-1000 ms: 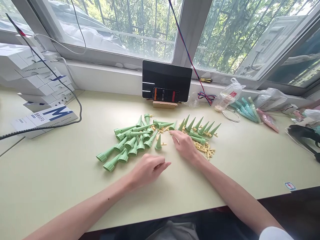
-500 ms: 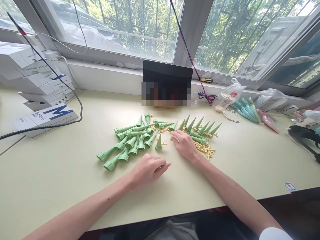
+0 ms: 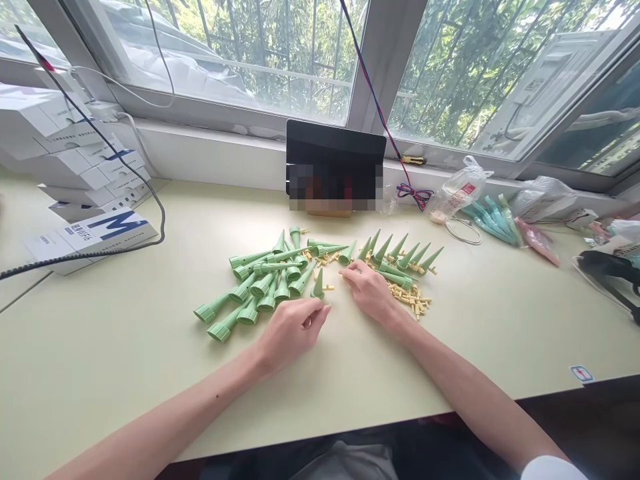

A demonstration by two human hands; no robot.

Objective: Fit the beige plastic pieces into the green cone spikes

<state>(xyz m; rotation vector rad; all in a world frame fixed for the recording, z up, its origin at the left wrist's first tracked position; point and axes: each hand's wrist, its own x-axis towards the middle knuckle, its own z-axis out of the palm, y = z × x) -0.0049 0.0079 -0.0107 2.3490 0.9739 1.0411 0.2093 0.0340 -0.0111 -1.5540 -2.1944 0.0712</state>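
Note:
My left hand (image 3: pixel 293 332) is closed, thumb and forefinger together, just in front of an upright green plastic spike (image 3: pixel 318 285) with a yellow valve sticking out of its side. Whether it touches the spike, or holds anything, is hidden. My right hand (image 3: pixel 371 293) has its fingers curled together low over the table; anything in them is too small or hidden to name. Left of centre lies a pile of hollow green spikes (image 3: pixel 261 285). Several standing spikes (image 3: pixel 407 256) with yellow valves line up beyond my right hand, and loose yellow valves (image 3: pixel 414 303) lie beside its wrist.
A dark tablet (image 3: pixel 335 143) leans near the window, its lower part blurred. White boxes (image 3: pixel 80 170) are stacked at left, with a black cable (image 3: pixel 113 143) across them. Plastic bags (image 3: pixel 460 190) and a white cable (image 3: pixel 463 231) lie at the back right.
My left hand has moved slightly away from me, up to the upright spike. My right hand has stayed almost in place, with only small finger movement.

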